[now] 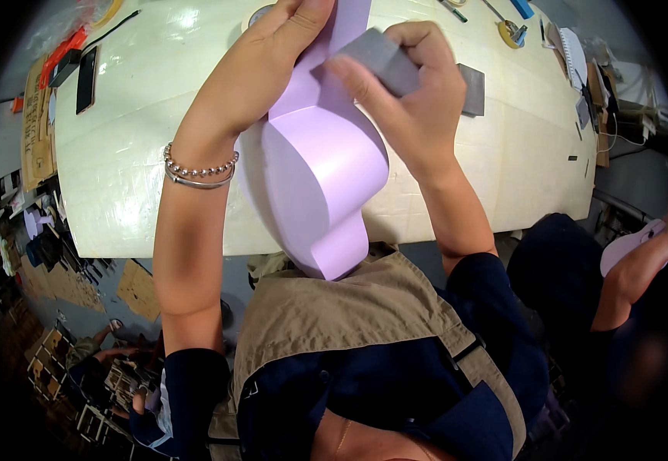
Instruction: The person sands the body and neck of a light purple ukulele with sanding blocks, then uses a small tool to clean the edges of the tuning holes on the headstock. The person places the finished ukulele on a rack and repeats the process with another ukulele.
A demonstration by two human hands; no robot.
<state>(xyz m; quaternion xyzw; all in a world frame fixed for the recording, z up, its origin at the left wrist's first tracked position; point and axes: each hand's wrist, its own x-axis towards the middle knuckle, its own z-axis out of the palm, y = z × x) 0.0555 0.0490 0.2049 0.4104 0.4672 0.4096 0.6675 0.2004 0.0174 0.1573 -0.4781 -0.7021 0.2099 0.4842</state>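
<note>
A lilac curved, thick-walled piece [349,165] with a smooth surface stands tilted over the table's near edge. Its lower end reaches down to my apron. My left hand [280,54] grips the upper part from the left side; its fingertips are partly cut off by the top of the picture. In my right hand [418,96] is a grey rectangular sanding block [380,63], pinched between thumb and fingers. The block is against or very close to the piece's right edge; whether they touch is hard to tell.
A second grey block [472,90] lies on the pale table [534,161], right of my hand. At the left are a phone [86,80] and cardboard [38,138]. A tape roll [512,34] and notebooks [572,58] lie far right. Another person's arm [626,284] shows at right.
</note>
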